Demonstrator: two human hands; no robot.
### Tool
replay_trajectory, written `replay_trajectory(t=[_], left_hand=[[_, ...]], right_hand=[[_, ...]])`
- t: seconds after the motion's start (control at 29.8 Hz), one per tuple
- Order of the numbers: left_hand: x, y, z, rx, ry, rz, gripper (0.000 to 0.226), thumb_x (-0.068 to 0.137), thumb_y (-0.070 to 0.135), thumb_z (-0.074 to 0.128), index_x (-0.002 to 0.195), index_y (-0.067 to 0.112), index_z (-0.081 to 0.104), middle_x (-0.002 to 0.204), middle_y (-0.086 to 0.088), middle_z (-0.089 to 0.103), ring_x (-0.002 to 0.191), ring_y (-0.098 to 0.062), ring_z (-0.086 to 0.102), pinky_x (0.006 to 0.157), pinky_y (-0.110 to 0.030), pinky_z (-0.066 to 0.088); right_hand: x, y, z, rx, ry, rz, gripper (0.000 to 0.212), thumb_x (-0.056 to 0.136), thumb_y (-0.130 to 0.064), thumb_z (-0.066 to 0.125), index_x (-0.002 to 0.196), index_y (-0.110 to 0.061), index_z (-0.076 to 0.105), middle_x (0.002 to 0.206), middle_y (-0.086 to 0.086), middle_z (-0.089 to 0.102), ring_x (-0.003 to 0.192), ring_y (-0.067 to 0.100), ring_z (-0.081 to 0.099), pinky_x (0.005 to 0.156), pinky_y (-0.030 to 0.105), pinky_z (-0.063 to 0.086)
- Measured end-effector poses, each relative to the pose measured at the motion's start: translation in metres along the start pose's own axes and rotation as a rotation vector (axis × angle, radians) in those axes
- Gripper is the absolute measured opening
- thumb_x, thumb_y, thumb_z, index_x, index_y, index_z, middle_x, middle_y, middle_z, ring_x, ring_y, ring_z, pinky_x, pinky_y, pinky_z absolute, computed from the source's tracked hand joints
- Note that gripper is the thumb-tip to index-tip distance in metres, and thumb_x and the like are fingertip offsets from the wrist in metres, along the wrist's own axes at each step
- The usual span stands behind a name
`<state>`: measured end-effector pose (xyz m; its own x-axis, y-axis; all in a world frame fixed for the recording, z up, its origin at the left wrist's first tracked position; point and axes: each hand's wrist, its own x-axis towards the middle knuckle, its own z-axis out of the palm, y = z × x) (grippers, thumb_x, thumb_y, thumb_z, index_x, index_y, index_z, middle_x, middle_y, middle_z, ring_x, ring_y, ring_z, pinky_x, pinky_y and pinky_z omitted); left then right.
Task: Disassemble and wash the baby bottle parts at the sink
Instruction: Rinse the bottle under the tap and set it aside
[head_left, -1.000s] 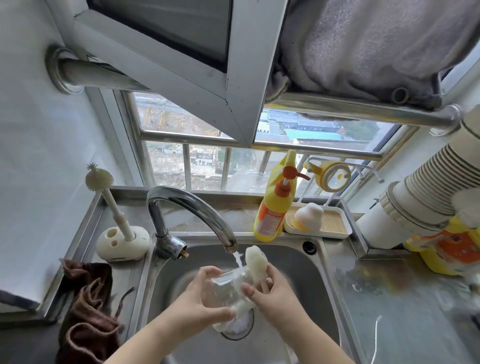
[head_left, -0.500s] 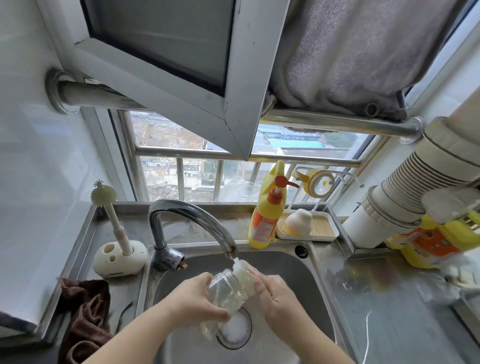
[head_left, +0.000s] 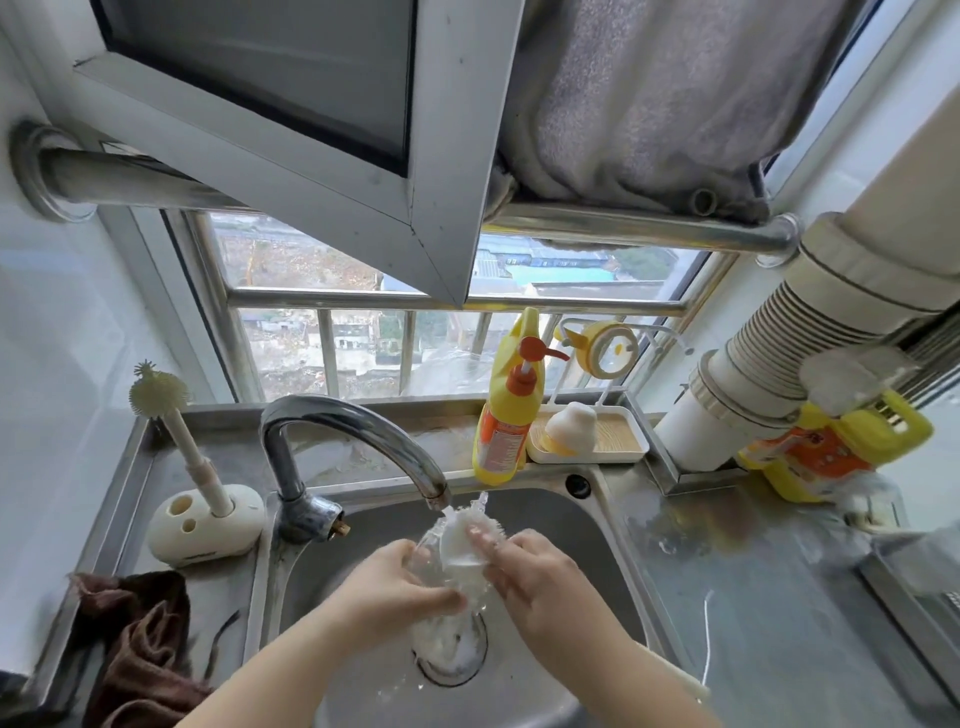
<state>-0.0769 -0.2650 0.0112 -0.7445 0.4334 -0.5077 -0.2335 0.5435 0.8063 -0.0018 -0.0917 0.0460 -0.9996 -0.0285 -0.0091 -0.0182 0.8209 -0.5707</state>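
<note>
Over the stainless-steel sink basin (head_left: 545, 525), the left hand (head_left: 387, 587) curls its fingers around a clear plastic baby bottle (head_left: 441, 566), holding it tilted just under the spout of the curved chrome tap (head_left: 358, 431). Water runs from the spout and splashes where it strikes the bottle. The right hand (head_left: 535, 577) holds a white bristly bottle brush (head_left: 467, 535) against the bottle's mouth, fingers closed on it; motion blur hides exactly how far the brush head sits inside. Below the hands, foam lies over the round drain (head_left: 452, 660) at the bottom of the basin.

On the steel tabletop (head_left: 753, 597) left of the tap, a cream-coloured oval holder (head_left: 202, 525) stands with a pale spiky-headed silicone brush (head_left: 176, 421) upright and slightly tilted in it. A crumpled dark brown cloth (head_left: 140, 639) lies in front of the holder, near the tabletop's left edge. Behind the basin, on the ledge below the window, a yellow pump bottle with an orange pump head (head_left: 509, 410) stands upright, just beside a shallow white tray (head_left: 628, 449) holding a white dome-shaped sponge (head_left: 571, 426). A yellow-rimmed ring part (head_left: 608, 348) hangs on a thin wire rack above the tray. To the right, a yellow jug with an orange label (head_left: 831, 447) stands by a thick white ribbed pipe (head_left: 769, 364).
</note>
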Motion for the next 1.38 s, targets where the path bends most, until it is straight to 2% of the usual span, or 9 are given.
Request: replay_trajectory(t=[0.07, 0.2, 0.3, 0.4, 0.5, 0.71, 0.94, 1.18, 1.38], left_hand=[[0.001, -0.002, -0.006, 0.014, 0.019, 0.026, 0.063, 0.04, 0.05, 0.077, 0.096, 0.026, 0.059, 0.09, 0.0, 0.069, 0.083, -0.012, 0.066, 0.077, -0.029, 0.053], [-0.001, -0.002, -0.009, 0.079, 0.063, 0.134, 0.06, 0.052, 0.034, 0.083, 0.101, 0.037, 0.049, 0.101, 0.008, 0.059, 0.088, -0.002, 0.057, 0.071, -0.012, 0.044], [-0.002, -0.003, -0.01, 0.086, 0.089, 0.201, 0.071, 0.044, 0.036, 0.08, 0.103, 0.045, 0.043, 0.11, 0.015, 0.053, 0.099, -0.002, 0.055, 0.079, -0.01, 0.041], [-0.004, -0.002, -0.003, 0.158, 0.084, 0.244, 0.079, 0.05, 0.031, 0.08, 0.115, 0.041, 0.038, 0.113, 0.022, 0.049, 0.108, 0.003, 0.05, 0.086, -0.004, 0.037], [-0.005, -0.001, 0.001, 0.18, 0.077, 0.258, 0.083, 0.047, 0.037, 0.079, 0.122, 0.032, 0.044, 0.112, 0.017, 0.053, 0.105, 0.001, 0.053, 0.093, -0.017, 0.044], [-0.014, -0.003, -0.01, 0.272, 0.182, 0.278, 0.087, 0.053, 0.037, 0.082, 0.13, 0.029, 0.043, 0.117, 0.02, 0.047, 0.111, 0.004, 0.046, 0.09, -0.002, 0.031], [-0.015, 0.01, 0.001, 0.326, 0.18, 0.276, 0.095, 0.049, 0.048, 0.078, 0.135, 0.03, 0.042, 0.12, 0.023, 0.045, 0.114, 0.0, 0.043, 0.1, -0.018, 0.036], [-0.009, 0.017, 0.004, 0.297, 0.185, 0.22, 0.098, 0.055, 0.041, 0.083, 0.14, 0.022, 0.038, 0.117, 0.021, 0.04, 0.113, 0.002, 0.041, 0.099, -0.01, 0.031], [-0.008, 0.006, 0.0, 0.234, 0.228, 0.185, 0.071, 0.051, 0.04, 0.081, 0.115, 0.033, 0.053, 0.11, 0.016, 0.051, 0.105, 0.0, 0.051, 0.091, -0.012, 0.041]], right_hand=[[-0.005, 0.006, -0.007, 0.03, -0.038, 0.017, 0.046, 0.088, -0.04, 0.039, 0.134, -0.038, 0.045, 0.091, -0.01, 0.049, 0.087, 0.0, 0.05, 0.079, 0.007, 0.036], [-0.006, 0.019, -0.028, 0.098, -0.05, 0.09, 0.032, 0.091, -0.03, 0.058, 0.122, -0.036, 0.06, 0.086, -0.028, 0.054, 0.083, -0.021, 0.052, 0.078, 0.004, 0.037], [0.004, 0.022, -0.049, 0.005, -0.118, 0.131, 0.03, 0.087, -0.035, 0.062, 0.116, -0.043, 0.06, 0.073, -0.023, 0.055, 0.07, -0.009, 0.054, 0.073, 0.012, 0.043], [0.024, 0.014, -0.054, -0.13, -0.253, 0.105, 0.039, 0.085, -0.037, 0.063, 0.122, -0.04, 0.052, 0.089, -0.012, 0.062, 0.083, 0.006, 0.058, 0.084, 0.027, 0.049], [0.042, 0.002, -0.044, -0.262, -0.371, 0.068, 0.039, 0.082, -0.034, 0.067, 0.113, -0.025, 0.044, 0.102, 0.001, 0.064, 0.091, 0.021, 0.061, 0.082, 0.037, 0.052], [0.053, 0.015, -0.063, -0.267, -0.52, 0.082, 0.016, 0.088, -0.029, 0.06, 0.101, -0.02, 0.063, 0.097, -0.005, 0.067, 0.087, 0.012, 0.062, 0.082, 0.028, 0.053], [0.063, 0.01, -0.044, -0.409, -0.39, 0.036, 0.023, 0.086, -0.049, 0.057, 0.089, -0.027, 0.063, 0.091, -0.007, 0.066, 0.085, 0.013, 0.06, 0.075, 0.031, 0.051], [0.068, 0.011, -0.042, -0.432, -0.304, -0.024, 0.027, 0.084, -0.051, 0.058, 0.088, -0.024, 0.059, 0.09, -0.003, 0.066, 0.084, 0.015, 0.059, 0.072, 0.029, 0.044], [0.078, 0.029, -0.047, -0.337, -0.316, 0.074, 0.027, 0.081, -0.054, 0.062, 0.08, -0.027, 0.058, 0.083, -0.01, 0.061, 0.079, 0.011, 0.056, 0.073, 0.029, 0.047]])
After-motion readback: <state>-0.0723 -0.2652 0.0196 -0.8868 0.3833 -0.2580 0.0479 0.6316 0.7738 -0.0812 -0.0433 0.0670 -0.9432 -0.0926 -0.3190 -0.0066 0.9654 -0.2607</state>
